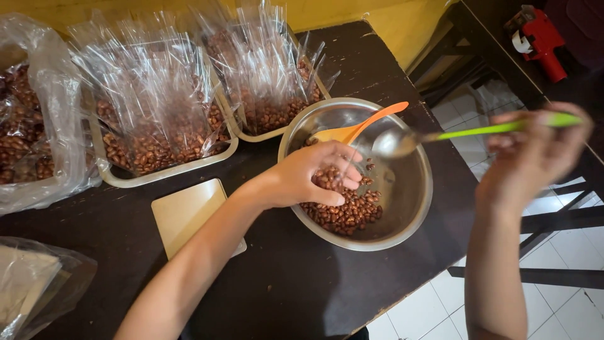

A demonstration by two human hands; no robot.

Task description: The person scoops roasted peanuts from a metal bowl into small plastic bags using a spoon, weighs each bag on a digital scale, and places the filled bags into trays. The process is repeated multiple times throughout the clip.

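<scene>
Left hand (pixel 318 176) fingers pinch a clear bag open over the bowl (pixel 412 217); right hand (pixel 531 154) fingers clasp the green-handled spoon (pixel 402 141) just above it.

Reddish-brown roasted peanuts (pixel 345 211) in a shiny silver steel bowl (pixel 402 189); a bright green-handled metal spoon (pixel 440 134), an orange plastic spoon (pixel 365 126), dark brown wooden table (pixel 302 277)

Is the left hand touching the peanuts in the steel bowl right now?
Touching. The head view shows the left hand cupped over the peanuts in the steel bowl, fingers resting on the heap with no gap visible.
</scene>
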